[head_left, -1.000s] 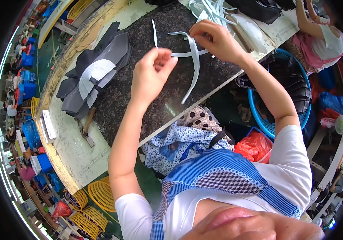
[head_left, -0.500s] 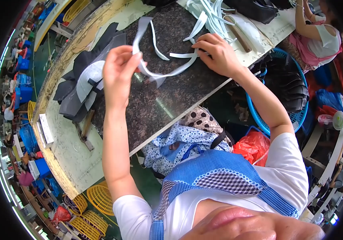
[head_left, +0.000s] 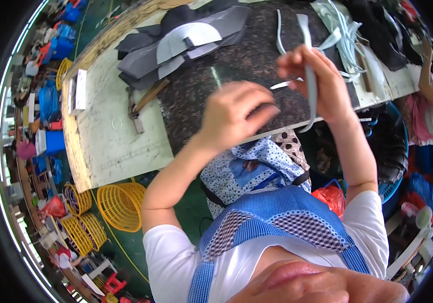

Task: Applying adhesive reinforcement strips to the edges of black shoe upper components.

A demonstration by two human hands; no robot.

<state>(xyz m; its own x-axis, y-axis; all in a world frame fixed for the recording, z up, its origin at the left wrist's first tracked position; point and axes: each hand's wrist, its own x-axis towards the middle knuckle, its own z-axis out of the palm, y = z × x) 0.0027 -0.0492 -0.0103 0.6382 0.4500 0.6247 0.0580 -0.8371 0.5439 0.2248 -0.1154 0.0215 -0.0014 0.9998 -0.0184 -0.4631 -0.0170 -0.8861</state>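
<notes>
A pale, flexible strip (head_left: 311, 96) hangs from my right hand (head_left: 325, 83), its lower end reaching the table's near edge. The fingers of that hand close round the strip at its upper part. To the left, my left hand (head_left: 234, 115) is over the dark speckled slab (head_left: 191, 96), slightly blurred, with its fingers loosely curled and a gap between thumb and fingers. Nothing shows in it. A short white strip (head_left: 283, 85) lies between the hands. Another thin strip (head_left: 279, 33) rests farther back, and a tangled bundle of pale strips (head_left: 345, 45) sits behind my right hand.
Dark grey flat pieces (head_left: 143, 63) with a white half-round piece (head_left: 188, 40) lie at the back left. Nearby is a wooden-handled hammer (head_left: 150, 97). A blue basket (head_left: 403, 171) of black pieces stands right of the table, yellow baskets (head_left: 120, 204) on the floor left.
My left hand has let go of the strip and come right and nearer. My right hand now has the strip hanging from it. The view has swung, shifting the table.
</notes>
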